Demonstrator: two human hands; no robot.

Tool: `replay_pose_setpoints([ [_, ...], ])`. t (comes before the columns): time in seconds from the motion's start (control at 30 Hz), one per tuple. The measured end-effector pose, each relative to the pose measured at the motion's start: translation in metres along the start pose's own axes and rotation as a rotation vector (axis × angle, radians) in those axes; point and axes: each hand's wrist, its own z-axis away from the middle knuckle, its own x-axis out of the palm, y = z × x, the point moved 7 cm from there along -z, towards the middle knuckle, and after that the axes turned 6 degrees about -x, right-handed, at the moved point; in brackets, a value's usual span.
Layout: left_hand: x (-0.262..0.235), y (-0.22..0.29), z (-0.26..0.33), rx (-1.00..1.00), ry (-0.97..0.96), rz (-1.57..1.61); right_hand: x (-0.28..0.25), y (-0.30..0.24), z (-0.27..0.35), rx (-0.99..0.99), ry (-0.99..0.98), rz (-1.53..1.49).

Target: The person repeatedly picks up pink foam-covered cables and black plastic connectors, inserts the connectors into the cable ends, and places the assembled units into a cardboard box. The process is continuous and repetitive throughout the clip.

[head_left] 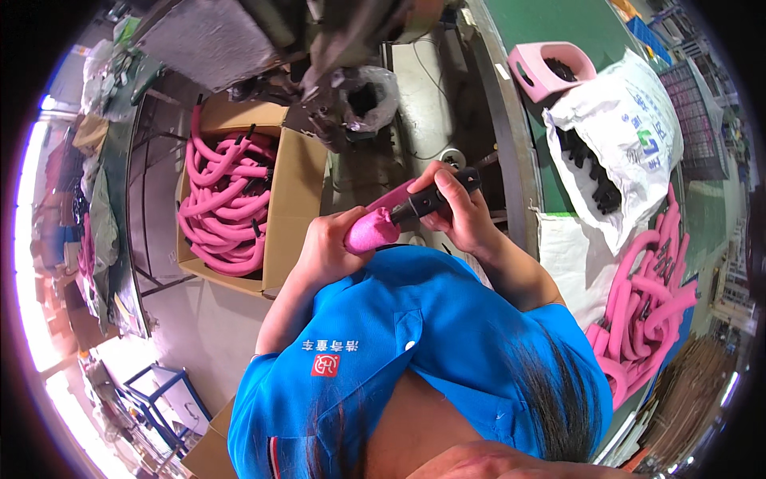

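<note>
My left hand is wrapped round a pink foam-covered tube, close to its end. Another stretch of pink shows behind, running up toward my right hand. In my right hand is a black plastic fitting, gripped between thumb and fingers. The fitting's narrow end meets the tube's end; whether it sits inside the foam I cannot tell. Both hands are in front of my chest, over a blue shirt.
At the left, a cardboard box holds several curved pink tubes. On the green bench at the right are a pink container and a white sack of black parts. More pink tubes lie nearby. Machinery stands ahead.
</note>
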Motion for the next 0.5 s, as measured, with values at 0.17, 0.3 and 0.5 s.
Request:
replay_pose_setpoints([
  [0.17, -0.025, -0.035, 0.003, -0.044, 0.138, 0.053, -0.018, 0.000, -0.049, -0.129, 0.208, 0.242],
  [0.3, -0.047, -0.077, -0.012, -0.107, 0.250, -0.036, 0.000, 0.007, -0.112, -0.405, 0.147, 0.905],
  [0.5, -0.098, -0.108, -0.052, -0.050, 0.441, -0.031, -0.009, 0.044, -0.212, -0.925, 0.083, 1.310],
])
